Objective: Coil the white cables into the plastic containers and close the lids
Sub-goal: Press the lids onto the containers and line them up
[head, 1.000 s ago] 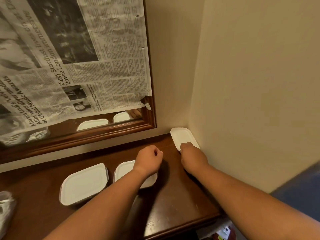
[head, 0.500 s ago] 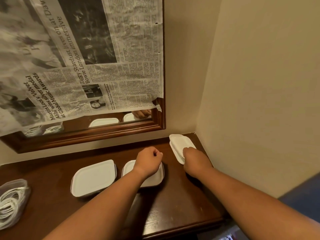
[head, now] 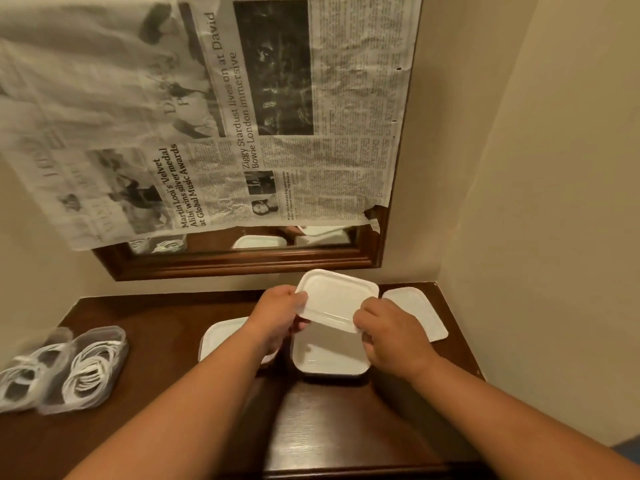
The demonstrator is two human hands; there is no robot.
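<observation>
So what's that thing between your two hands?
A white lid. The left hand and the right hand grip its edges, holding it above an open container. The head view shows this.

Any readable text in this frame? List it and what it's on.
"Ziggy Stardust lives on at David Bowie London immersive": newspaper headline.
"Martin Looi's 'Velvet Alibi' wins silver medal at Global Music Awards": same newspaper.
Newspaper body columns: too small to read.
Held lid: no text visible.

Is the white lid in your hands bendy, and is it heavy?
Probably light: the left hand and right hand hold the lid up by just its edges. Likely a bit bendy, since it looks thin. Flat, so it shouldn't roll.
</observation>
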